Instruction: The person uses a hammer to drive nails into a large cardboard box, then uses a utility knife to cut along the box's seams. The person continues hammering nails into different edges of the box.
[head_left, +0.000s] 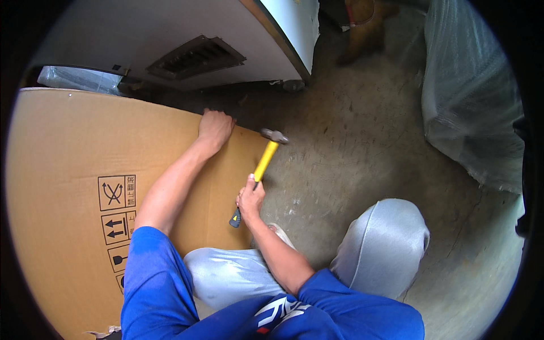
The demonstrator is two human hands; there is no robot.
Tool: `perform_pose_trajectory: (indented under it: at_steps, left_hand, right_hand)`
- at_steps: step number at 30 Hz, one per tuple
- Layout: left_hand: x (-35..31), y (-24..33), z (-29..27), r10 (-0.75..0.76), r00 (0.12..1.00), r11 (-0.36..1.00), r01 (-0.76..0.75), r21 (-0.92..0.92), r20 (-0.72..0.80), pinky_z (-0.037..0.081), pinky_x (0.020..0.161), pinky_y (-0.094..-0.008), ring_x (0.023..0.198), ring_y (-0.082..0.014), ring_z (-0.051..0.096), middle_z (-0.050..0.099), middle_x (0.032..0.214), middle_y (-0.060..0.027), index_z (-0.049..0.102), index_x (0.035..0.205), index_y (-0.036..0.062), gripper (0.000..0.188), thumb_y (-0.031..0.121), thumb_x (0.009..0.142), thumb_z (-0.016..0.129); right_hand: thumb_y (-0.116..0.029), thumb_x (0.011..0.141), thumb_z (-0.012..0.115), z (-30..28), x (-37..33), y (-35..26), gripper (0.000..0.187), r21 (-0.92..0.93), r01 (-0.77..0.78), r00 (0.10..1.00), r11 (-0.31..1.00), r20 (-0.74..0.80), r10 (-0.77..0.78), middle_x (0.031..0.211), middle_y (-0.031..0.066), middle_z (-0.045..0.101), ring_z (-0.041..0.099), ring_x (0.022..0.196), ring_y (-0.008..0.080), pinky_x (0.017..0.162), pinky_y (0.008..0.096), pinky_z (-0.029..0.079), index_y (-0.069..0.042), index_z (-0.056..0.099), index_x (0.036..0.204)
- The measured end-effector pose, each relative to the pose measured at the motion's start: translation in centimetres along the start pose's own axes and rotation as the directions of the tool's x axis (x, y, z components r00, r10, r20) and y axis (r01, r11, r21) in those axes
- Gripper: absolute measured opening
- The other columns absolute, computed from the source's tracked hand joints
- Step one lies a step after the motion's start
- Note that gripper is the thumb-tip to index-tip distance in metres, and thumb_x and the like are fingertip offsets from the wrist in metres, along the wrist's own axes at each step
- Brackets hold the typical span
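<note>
Right hand (250, 198) has its grip clamped round the lower part of a hammer (262, 167) w/ yellow shaft; black butt end sticks out below the fist, toward the person. Steel head (274, 135) sits at the far end, blurred, right at the edge of a big cardboard sheet (62, 187), over the concrete floor (362, 147). Can't tell if the head touches the cardboard or floor.

Left hand (215, 128) is on the far edge of the same sheet, fingers curled over the edge, grip closed on the cardboard. Hand is just left of the hammer head, near but apart.

Cardboard is brown, lies flat on the floor, fills the left half of the view. Black handling symbols (116, 218) printed on it, near the left upper arm. Both sleeves blue; person crouches, grey trouser knees (385, 243) below the hands, one knee to the right over bare floor, the other behind the right forearm.

Beyond the sheet: white appliance (187, 39) w/ a dark louvred vent (195, 56), and a castor (293, 85) under its corner. Right side: bulky thing wrapped in clear plastic film (470, 96), well apart from both hands. Top centre: brown object (362, 22) on the floor, too dim to tell what.
</note>
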State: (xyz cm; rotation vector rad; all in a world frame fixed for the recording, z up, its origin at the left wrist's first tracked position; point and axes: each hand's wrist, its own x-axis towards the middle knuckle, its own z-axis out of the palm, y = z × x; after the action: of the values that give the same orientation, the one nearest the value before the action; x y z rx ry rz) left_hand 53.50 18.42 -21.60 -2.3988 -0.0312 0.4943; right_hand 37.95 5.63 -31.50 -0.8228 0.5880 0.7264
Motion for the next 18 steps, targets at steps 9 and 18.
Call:
perform_pose_trajectory:
  at_steps: [9,18]
  left_hand:
    - [0.1,0.0,-0.7,-0.022,1.000,1.000,0.022,-0.010,0.003,0.048,0.081,-0.0446,0.077,-0.0299,0.071,0.073,0.076,-0.0129,0.077,0.076,0.0101,0.048,0.040,0.102,0.050]
    - [-0.2,-0.1,0.0,-0.019,1.000,0.999,0.019,0.027,-0.006,0.048,0.080,-0.0428,0.077,-0.0291,0.071,0.073,0.075,-0.0117,0.077,0.074,0.0110,0.046,0.040,0.101,0.051]
  right_hand:
    - [-0.039,0.107,0.048,0.1,-0.3,0.1,0.035,0.092,0.008,0.998,0.996,0.055,-0.013,0.054,0.0005,0.040,0.041,0.036,0.0121,0.032,0.0298,0.036,-0.009,0.040,0.091]
    - [-0.038,0.107,0.049,-0.1,-0.3,-0.2,0.036,0.173,0.066,0.997,0.983,-0.058,-0.056,0.053,0.0008,0.044,0.045,0.036,0.0124,0.033,0.0291,0.037,-0.007,0.043,0.091]
